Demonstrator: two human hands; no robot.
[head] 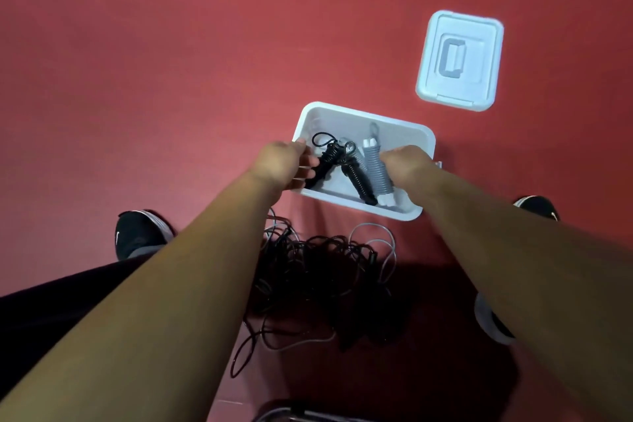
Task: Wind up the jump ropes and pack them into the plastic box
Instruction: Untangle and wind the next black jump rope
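Observation:
A white plastic box (370,120) sits open on the red floor. Inside lie a wound black jump rope (356,178), another black one (325,161) and a wound grey jump rope (376,164) with white handles. My left hand (284,164) is at the box's left edge, fingers curled round the left black rope bundle. My right hand (404,164) reaches into the box from the right, next to the grey rope; its fingertips are hidden. A tangle of loose black and grey ropes (322,267) lies on the floor in front of the box.
The box's white lid (459,62) lies on the floor at the back right. My shoes (140,233) (537,209) stand left and right of the box. A dark object shows at the bottom edge.

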